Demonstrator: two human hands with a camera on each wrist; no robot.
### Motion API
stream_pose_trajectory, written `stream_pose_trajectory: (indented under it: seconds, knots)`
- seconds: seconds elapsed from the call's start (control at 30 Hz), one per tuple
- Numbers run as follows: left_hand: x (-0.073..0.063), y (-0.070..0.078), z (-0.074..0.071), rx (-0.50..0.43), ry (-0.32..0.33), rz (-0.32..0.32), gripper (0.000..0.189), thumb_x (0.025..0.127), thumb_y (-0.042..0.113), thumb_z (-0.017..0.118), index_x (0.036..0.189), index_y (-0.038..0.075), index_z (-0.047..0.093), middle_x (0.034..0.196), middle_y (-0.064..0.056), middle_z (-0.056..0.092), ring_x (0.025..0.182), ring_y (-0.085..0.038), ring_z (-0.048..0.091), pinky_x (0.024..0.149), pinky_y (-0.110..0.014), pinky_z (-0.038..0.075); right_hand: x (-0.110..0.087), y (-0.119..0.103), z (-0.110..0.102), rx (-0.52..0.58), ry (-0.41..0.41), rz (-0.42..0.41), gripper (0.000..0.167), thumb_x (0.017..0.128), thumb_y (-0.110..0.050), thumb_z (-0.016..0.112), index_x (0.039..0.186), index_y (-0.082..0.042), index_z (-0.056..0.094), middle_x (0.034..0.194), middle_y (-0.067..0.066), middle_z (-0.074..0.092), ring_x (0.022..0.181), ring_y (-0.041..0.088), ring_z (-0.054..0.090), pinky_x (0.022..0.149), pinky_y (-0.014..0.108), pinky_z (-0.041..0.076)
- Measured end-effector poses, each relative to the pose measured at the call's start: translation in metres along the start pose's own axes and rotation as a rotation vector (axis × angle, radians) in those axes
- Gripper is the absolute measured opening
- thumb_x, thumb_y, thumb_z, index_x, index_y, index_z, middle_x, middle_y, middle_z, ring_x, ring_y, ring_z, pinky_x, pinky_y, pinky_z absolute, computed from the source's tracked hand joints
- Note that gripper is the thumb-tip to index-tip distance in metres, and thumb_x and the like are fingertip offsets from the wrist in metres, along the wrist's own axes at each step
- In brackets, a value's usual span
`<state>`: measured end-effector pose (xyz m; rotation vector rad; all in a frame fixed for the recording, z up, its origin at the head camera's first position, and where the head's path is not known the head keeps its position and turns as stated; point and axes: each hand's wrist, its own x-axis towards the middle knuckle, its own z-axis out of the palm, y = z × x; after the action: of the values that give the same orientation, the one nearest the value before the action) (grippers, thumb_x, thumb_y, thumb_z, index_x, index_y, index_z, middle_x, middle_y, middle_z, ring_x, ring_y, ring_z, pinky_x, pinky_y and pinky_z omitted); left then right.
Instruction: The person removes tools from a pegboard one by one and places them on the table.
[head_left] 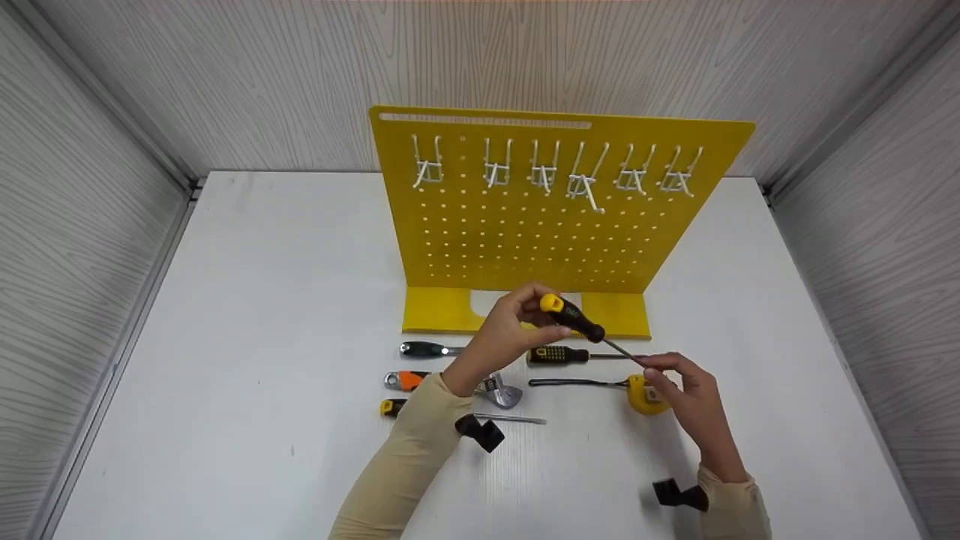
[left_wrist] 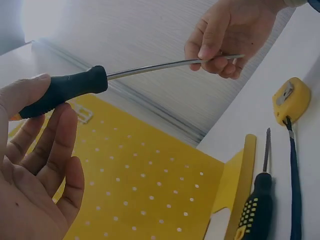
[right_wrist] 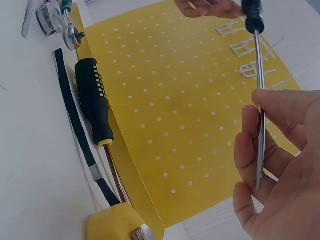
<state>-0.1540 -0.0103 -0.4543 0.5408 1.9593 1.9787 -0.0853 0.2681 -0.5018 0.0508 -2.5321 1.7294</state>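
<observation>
My two hands hold one screwdriver (head_left: pixel 576 318) raised over the table, just in front of the yellow pegboard (head_left: pixel 525 232). The left hand (head_left: pixel 504 334) grips its black handle with the yellow end, thumb on one side and fingers on the other, as the left wrist view shows. Near the tip, my right hand (head_left: pixel 691 397) pinches the metal shaft (right_wrist: pixel 259 65) between thumb and fingers. Below lie a second screwdriver (head_left: pixel 559 355) with a yellow-dotted black handle and a yellow tape measure (head_left: pixel 645 397) with a black strap, close by the right hand.
Left of these lie a ratchet wrench (head_left: pixel 424 349), an adjustable wrench (head_left: pixel 409 381) with an orange handle and another screwdriver (head_left: pixel 517 418), all partly behind the left arm. Several white hooks (head_left: pixel 544 178) line the upper pegboard. Pale walls enclose the white table (head_left: pixel 247 322).
</observation>
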Motion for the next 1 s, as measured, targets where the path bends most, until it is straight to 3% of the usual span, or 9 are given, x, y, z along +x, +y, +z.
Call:
stream_pose_trajectory:
  seconds: [0.27, 0.5, 0.7, 1.0]
  knots:
    - [-0.017, -0.023, -0.004, -0.016, -0.010, 0.001, 0.037, 0.085, 0.014, 0.073, 0.117, 0.005, 0.058, 0.112, -0.013, 0.060, 0.091, -0.015, 0.061, 0.081, -0.028, 0.053, -0.005, 0.006, -0.004, -0.014, -0.015, 0.040, 0.011, 0.089, -0.005, 0.066, 0.099, 0.000, 0.069, 0.093, -0.002, 0.069, 0.093, 0.004, 0.059, 0.084, 0.015, 0.048]
    - [-0.027, -0.032, -0.005, 0.131, -0.026, -0.033, 0.034, 0.083, 0.023, 0.076, 0.112, 0.014, 0.061, 0.111, -0.005, 0.062, 0.089, -0.013, 0.058, 0.080, -0.030, 0.048, -0.007, 0.011, -0.012, -0.110, -0.019, 0.043, 0.013, 0.090, -0.009, 0.067, 0.102, -0.004, 0.070, 0.094, -0.011, 0.067, 0.093, 0.001, 0.058, 0.086, 0.011, 0.042]
    - [-0.031, -0.035, -0.002, 0.228, -0.032, -0.059, 0.033, 0.082, 0.027, 0.077, 0.110, 0.019, 0.062, 0.109, 0.003, 0.065, 0.092, -0.013, 0.057, 0.087, -0.042, 0.048, -0.009, 0.015, -0.022, -0.188, 0.012, 0.025, 0.014, 0.091, -0.010, 0.066, 0.103, -0.006, 0.070, 0.094, -0.015, 0.064, 0.091, 0.000, 0.056, 0.087, 0.013, 0.041]
    - [-0.037, -0.043, 0.005, 0.411, -0.047, -0.056, 0.029, 0.081, 0.026, 0.077, 0.106, 0.018, 0.064, 0.101, 0.002, 0.068, 0.092, -0.011, 0.060, 0.090, -0.041, 0.048, -0.012, 0.025, -0.034, -0.269, 0.027, 0.101, 0.016, 0.090, -0.015, 0.068, 0.104, -0.009, 0.070, 0.095, -0.013, 0.061, 0.093, -0.003, 0.052, 0.089, 0.018, 0.037]
